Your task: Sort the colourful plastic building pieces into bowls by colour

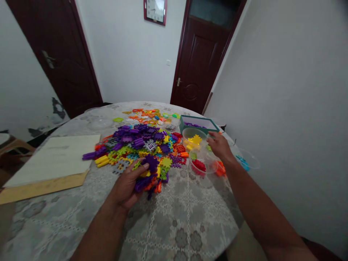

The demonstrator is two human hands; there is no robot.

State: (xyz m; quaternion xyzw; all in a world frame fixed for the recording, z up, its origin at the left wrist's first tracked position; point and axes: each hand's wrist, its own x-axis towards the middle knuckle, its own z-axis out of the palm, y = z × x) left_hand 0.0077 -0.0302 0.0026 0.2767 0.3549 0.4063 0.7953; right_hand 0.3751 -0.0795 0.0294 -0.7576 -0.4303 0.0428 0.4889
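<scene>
Just in front of the big heap (130, 139), a bunch of bright pieces (151, 162) sits in the left hand (126, 186). Its fingers curl partly shut around them, thumb on a purple one, maybe so none slip out. The right hand (219, 145) is by the clear tubs (185, 133), its fingers bent; I cannot tell if they pinch anything. Yellow pieces (194, 140) and red pieces (199, 165) lie in different tubs, it seems so colours don't mix. Behind, the green box (183, 125) has purple pieces (195, 125); its sides probably stop them sliding onto the flowery tablecloth (174, 210).
</scene>
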